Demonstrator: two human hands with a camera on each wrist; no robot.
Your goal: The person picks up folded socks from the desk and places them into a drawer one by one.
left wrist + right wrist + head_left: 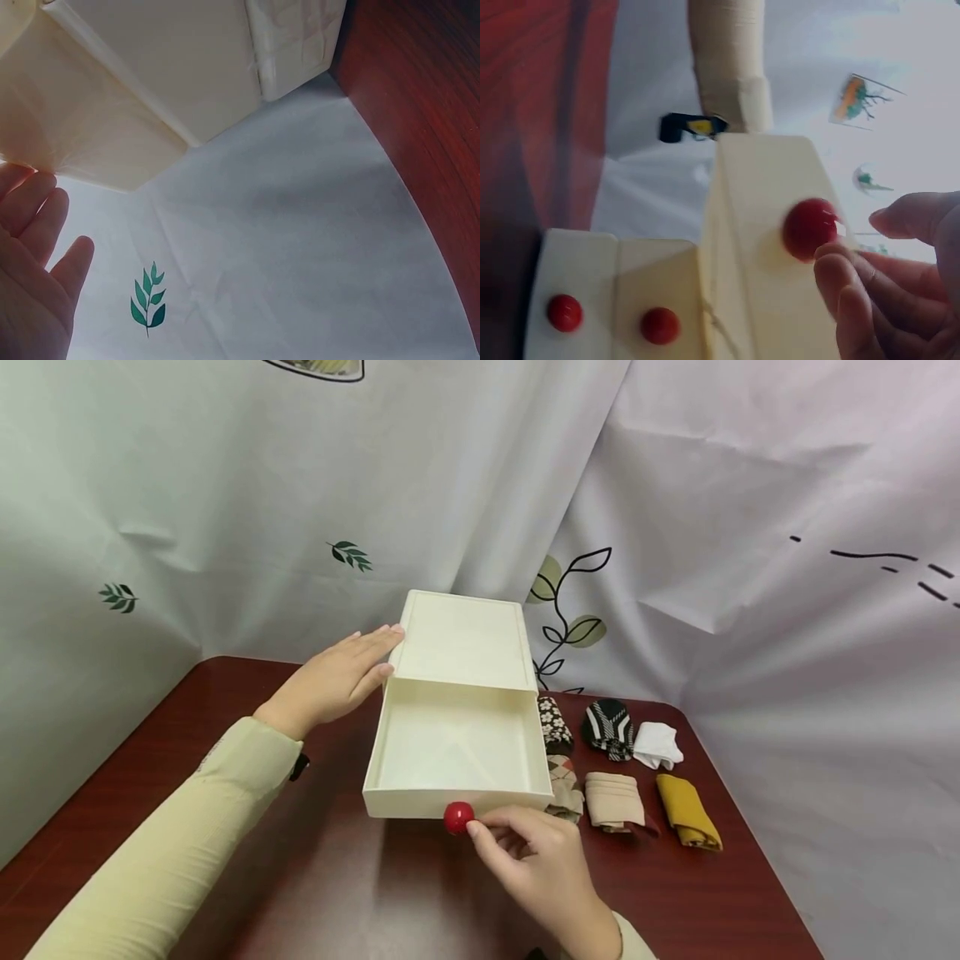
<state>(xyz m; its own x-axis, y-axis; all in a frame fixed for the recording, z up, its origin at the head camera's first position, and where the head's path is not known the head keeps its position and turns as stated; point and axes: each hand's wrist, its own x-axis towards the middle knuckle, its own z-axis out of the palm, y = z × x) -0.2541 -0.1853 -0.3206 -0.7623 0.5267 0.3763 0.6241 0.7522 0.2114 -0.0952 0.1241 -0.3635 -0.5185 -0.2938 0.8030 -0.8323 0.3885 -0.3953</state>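
The left hand [337, 677] lies flat, fingers straight, against the side of the cream box [461, 639], probably to keep it steady on the table [150, 777]. The right hand [536, 860] pinches the red knob [458, 817] of the pulled-out drawer [457, 752]. Folded socks [615, 797] lie just beside it.

Argyle sock [564, 785] half hidden behind drawer [457, 752]; right wrist view blurred; printed picture [315, 367] cut off.
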